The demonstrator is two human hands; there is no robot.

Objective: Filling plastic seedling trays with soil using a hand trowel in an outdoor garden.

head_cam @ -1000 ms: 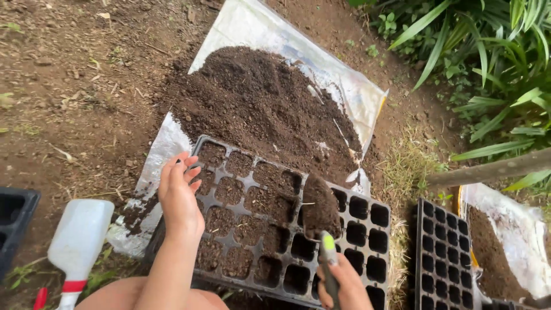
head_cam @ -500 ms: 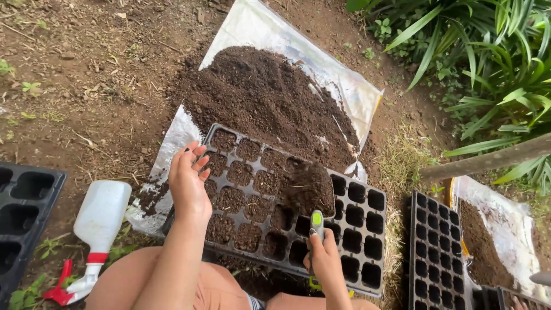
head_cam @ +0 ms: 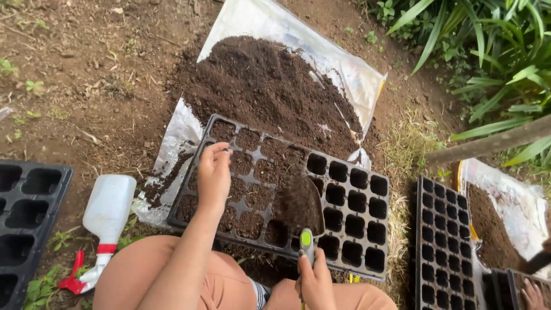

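My right hand [head_cam: 315, 281] grips a soil-laden trowel [head_cam: 298, 209] over the seed tray [head_cam: 350, 229] at frame centre; my left hand [head_cam: 213, 175], fingers curled, presses filled cells. Best tip slowly, level.

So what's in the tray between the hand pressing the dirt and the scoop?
In the head view, soil-filled cells of the black seed tray lie between the left hand and the trowel held by the right hand.

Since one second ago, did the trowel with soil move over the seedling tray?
Yes. The trowel shifted left along the seedling tray, from beside the empty right cells toward the soil-filled cells near the left hand.
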